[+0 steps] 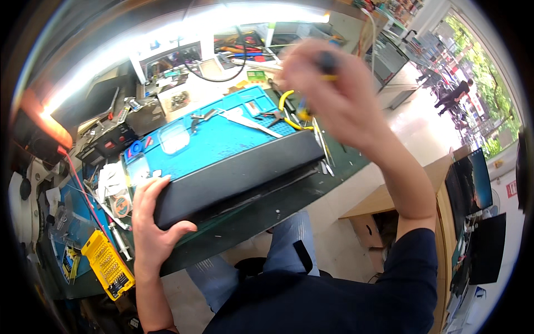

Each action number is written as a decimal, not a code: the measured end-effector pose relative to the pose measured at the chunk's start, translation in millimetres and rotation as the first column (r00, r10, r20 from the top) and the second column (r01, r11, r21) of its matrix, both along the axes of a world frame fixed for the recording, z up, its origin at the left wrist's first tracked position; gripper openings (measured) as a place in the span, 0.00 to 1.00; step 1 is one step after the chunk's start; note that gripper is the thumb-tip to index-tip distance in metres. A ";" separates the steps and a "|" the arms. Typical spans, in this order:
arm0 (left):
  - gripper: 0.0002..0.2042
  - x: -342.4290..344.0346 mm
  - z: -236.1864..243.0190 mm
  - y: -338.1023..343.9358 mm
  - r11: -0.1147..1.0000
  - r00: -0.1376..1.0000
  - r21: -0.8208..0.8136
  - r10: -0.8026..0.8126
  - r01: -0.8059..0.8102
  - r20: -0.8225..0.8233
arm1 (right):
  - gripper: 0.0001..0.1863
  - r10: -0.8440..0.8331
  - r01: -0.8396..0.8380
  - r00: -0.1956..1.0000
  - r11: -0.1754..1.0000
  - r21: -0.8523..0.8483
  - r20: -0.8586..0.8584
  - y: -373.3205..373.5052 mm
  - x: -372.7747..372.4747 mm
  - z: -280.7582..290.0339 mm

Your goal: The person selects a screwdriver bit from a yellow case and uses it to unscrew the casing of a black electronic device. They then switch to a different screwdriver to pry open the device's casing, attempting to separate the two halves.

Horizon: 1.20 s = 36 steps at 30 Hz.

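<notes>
In the head view, we look down at a dark green surface (245, 231) with a long black case (239, 178) lying slantwise along its near edge, its far side overlapping a blue work mat (219, 143). Our left hand (151, 225) grips the case's left end — fingers over the corner, thumb at the near side. Our right hand (331, 92) is raised above the case's right end, apart from it and blurred; it is curled around a handle (327, 62) with a dark rounded end and a yellow band, though we cannot tell what the tool's other end is.

Beyond the case, we find a clear tray (173, 138) and a white tool (250, 123) on the mat, with yellow-handled pliers (292, 114) near the case's right end. To the left of our left hand, we see a white syringe (119, 241) and an open yellow bit case (108, 264) — its rows of bits face up. Well off to the right stands a monitor (479, 181).
</notes>
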<state>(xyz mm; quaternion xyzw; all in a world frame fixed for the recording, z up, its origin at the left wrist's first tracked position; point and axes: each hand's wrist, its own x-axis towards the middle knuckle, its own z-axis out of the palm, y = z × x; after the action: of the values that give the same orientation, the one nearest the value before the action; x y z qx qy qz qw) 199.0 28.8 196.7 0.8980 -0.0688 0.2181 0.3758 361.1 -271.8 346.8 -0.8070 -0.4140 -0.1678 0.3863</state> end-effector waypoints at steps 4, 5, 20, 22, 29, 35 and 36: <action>0.46 0.5 -2.3 1.0 0.999 0.999 0.031 0.007 -0.009 0.043 | 0.14 -0.115 0.169 0.930 0.977 0.130 -0.348 -92.8 -30.9 -6.2; 0.46 1.0 -3.3 2.0 0.998 0.998 0.060 0.011 -0.015 0.057 | 0.14 -0.136 0.211 0.875 0.971 0.113 -0.465 -104.1 -39.5 -11.2; 0.48 -0.2 -20.9 8.2 0.969 0.981 0.206 0.101 -0.135 0.165 | 0.31 0.037 -0.037 0.999 0.999 -0.003 -0.026 -113.9 -25.0 -95.8; 0.49 -0.4 -21.9 8.4 0.974 0.983 0.179 0.112 -0.137 0.147 | 0.31 0.059 -0.058 0.996 0.998 0.011 -0.066 -115.4 -23.7 -96.2; 0.49 -0.9 -17.2 7.4 0.978 0.990 0.161 0.117 -0.129 0.082 | 0.31 0.103 -0.103 0.994 0.995 0.001 0.027 -115.6 -24.6 -95.2; 0.48 3.1 -12.4 5.7 0.977 0.992 0.183 0.090 -0.106 0.090 | 0.25 0.060 -0.063 0.995 0.997 -0.034 -0.077 -111.0 -28.6 -87.0; 0.48 2.9 -11.8 6.0 0.977 0.992 0.184 0.089 -0.105 0.089 | 0.24 0.060 -0.065 0.995 0.996 -0.059 -0.083 -109.7 -29.8 -83.3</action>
<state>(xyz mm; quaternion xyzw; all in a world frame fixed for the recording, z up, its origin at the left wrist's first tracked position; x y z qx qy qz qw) 201.9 34.9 184.8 0.9224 -0.0603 0.2645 0.2749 331.3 -381.5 263.5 -0.8112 -0.4280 -0.1099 0.3830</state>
